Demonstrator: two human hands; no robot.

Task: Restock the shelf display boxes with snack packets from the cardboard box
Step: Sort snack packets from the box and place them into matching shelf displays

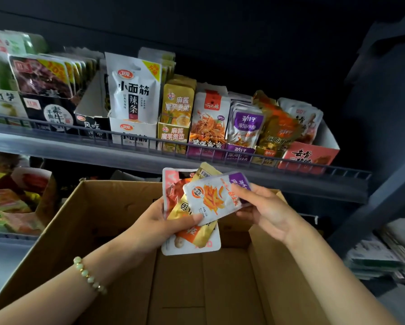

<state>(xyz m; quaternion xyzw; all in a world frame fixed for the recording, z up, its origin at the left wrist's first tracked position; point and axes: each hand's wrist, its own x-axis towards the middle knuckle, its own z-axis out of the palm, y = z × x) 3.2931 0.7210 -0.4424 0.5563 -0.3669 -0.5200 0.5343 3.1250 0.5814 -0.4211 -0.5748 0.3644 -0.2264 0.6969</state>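
Over the open cardboard box (95, 221), my left hand (159, 221) grips a small fan of snack packets: a white and red one (192, 247) at the back, a gold and orange one (196, 233) in the middle. On top lies a silver and purple packet (214, 198), which my right hand (264, 209) pinches at its right end. Above, the shelf (290, 181) carries a row of display boxes, among them a purple box (240, 152) of matching silver and purple packets and a gold box (267, 153).
A wire rail (149, 141) runs along the shelf's front edge. A red display box (307, 156) stands at the row's right end, white and black boxes to the left. Lower left holds more snack bags (11, 202). Stacked packages (384, 254) lie at lower right.
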